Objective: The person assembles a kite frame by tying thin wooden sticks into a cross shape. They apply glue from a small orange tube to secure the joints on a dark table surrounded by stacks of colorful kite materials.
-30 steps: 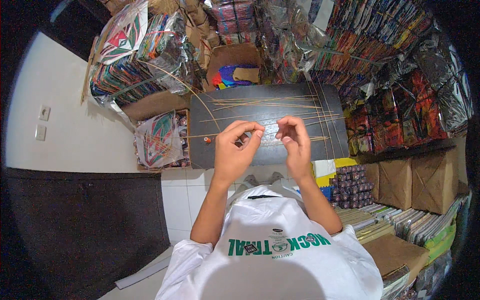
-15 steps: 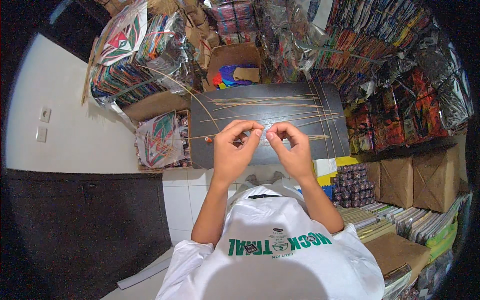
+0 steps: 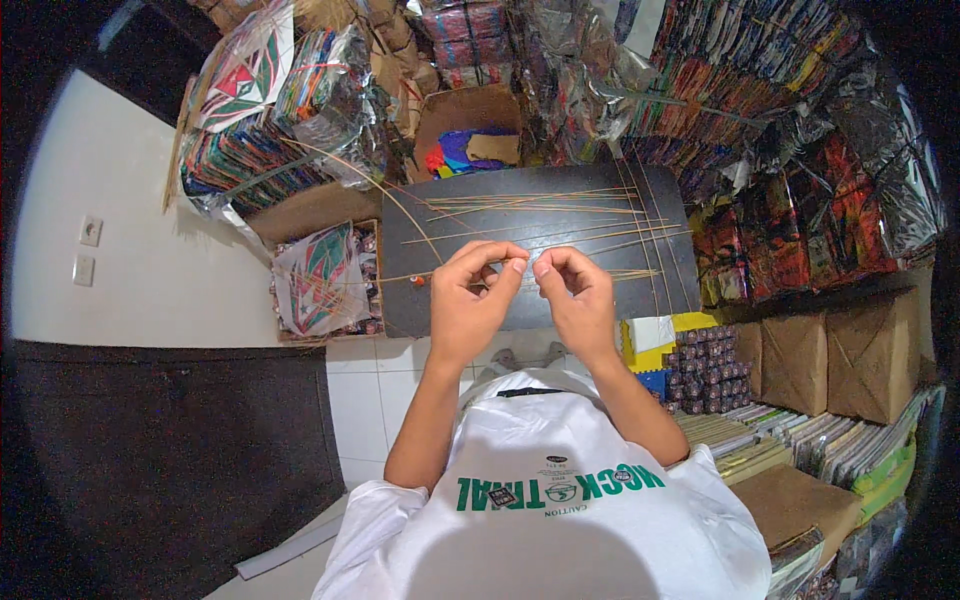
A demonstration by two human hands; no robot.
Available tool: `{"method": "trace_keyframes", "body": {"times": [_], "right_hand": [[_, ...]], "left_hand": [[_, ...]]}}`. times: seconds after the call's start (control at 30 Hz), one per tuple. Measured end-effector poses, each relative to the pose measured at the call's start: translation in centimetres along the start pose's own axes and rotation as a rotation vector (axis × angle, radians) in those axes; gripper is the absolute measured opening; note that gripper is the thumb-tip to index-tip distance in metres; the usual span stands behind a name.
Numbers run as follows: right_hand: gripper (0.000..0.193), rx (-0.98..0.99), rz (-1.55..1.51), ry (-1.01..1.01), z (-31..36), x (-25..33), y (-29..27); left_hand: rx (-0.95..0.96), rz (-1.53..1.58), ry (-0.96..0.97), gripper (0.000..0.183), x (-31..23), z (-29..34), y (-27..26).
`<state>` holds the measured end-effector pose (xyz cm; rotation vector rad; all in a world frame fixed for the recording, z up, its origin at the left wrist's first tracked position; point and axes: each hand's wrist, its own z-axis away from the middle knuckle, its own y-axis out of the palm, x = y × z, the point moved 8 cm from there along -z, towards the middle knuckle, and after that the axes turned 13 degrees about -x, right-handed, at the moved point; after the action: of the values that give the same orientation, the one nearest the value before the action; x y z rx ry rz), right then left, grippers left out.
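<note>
Above the dark table, my left hand (image 3: pixel 470 295) is closed in a pinch. A thin bamboo stick (image 3: pixel 402 277) runs into it from the left, and a long curved stick (image 3: pixel 385 187) comes down to it from the far left. My right hand (image 3: pixel 578 300) pinches thumb to forefinger just beside the left fingertips, with a small gap between the two hands. Whatever lies between the right fingertips is too fine to make out. A small orange spool-like piece (image 3: pixel 417 281) sits by the left hand. Several thin bamboo sticks (image 3: pixel 540 208) lie across the table beyond my hands.
The dark table (image 3: pixel 410 310) stands before me. At its left is a box with a printed kite-like sheet (image 3: pixel 322 280); behind it, an open carton (image 3: pixel 470 105) with coloured material. Wrapped stacks (image 3: pixel 740 90) rise at the far right. Brown parcels (image 3: pixel 870 355) and dark spools (image 3: pixel 708 370) are at right.
The right hand has shifted very slightly, its fingers still pinched. The left hand holds nearly the same place; the sticks on the table have not moved.
</note>
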<state>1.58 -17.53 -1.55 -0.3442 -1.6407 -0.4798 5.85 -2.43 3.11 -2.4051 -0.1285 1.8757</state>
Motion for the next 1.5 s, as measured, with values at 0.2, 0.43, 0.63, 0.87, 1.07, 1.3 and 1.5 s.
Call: {"method": "trace_keyframes", "body": {"times": [0.2, 0.43, 0.63, 0.87, 1.07, 1.3, 1.5], "right_hand": [[0.016, 0.009, -0.01, 0.06, 0.2, -0.7, 0.2], [0.017, 0.0, -0.043, 0.051, 0.2, -0.2, 0.3], [0.017, -0.016, -0.041, 0.042, 0.3, -0.3, 0.2], [0.015, -0.051, -0.051, -0.009, 0.2, -0.6, 0.0], [0.013, -0.022, -0.06, -0.007, 0.2, -0.3, 0.0], [0.01, -0.024, 0.105, -0.29, 0.0, 2.2, -0.3], [0.009, 0.014, 0.21, -0.418, -0.1, 4.3, -0.4]], "left_hand": [[0.007, -0.034, -0.016, 0.012, -0.1, 0.0, 0.0], [0.01, -0.086, -0.038, 0.01, -0.2, 0.2, 0.0], [-0.009, -0.12, 0.001, 0.01, -0.4, 0.2, 0.2], [-0.018, -0.154, 0.037, 0.011, -0.7, 0.3, 0.3], [-0.019, -0.094, 0.021, 0.012, -0.2, 0.3, 0.4], [-0.003, 0.019, -0.056, 0.012, 0.6, 0.5, 0.4], [0.004, 0.053, -0.065, 0.012, 0.8, 0.6, 0.4]]}}
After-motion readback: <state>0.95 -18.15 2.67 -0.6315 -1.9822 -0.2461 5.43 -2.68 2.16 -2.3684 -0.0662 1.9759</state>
